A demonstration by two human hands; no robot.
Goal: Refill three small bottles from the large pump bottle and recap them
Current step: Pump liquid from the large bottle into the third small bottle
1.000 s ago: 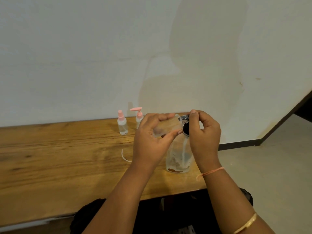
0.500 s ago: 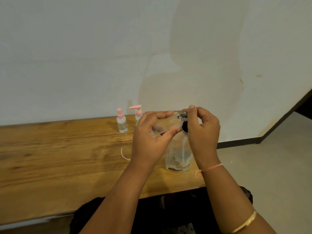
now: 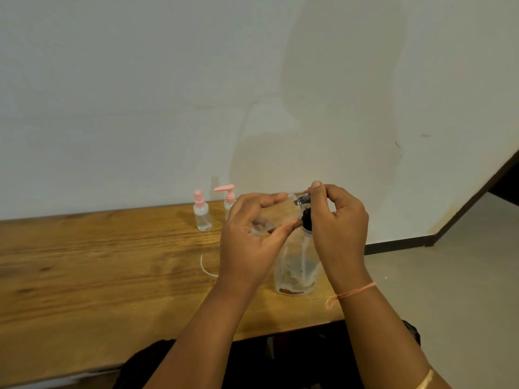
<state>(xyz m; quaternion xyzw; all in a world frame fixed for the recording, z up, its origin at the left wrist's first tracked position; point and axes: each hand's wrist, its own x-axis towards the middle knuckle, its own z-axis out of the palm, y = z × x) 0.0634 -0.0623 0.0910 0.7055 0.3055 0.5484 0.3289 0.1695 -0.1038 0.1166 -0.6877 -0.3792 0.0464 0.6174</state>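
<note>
The large clear pump bottle (image 3: 296,269) stands on the wooden table (image 3: 98,270) near its right end. My right hand (image 3: 338,220) is closed over its black and silver pump head (image 3: 304,204). My left hand (image 3: 250,234) holds a small clear uncapped bottle (image 3: 265,224) tilted on its side, its mouth up against the pump nozzle. Two more small clear bottles stand upright at the back by the wall: one with a pink spray cap (image 3: 201,211), one with a pink pump cap (image 3: 229,199), partly hidden behind my left hand.
A thin white dip tube (image 3: 206,267) lies on the table just left of my left wrist. The white wall runs right behind the table. The table's right end lies just past the large bottle, with grey floor (image 3: 449,276) beyond.
Both hands and the small bottle have shifted very slightly; the small bottle stays held against the pump nozzle. The bottles at the back have not moved.
</note>
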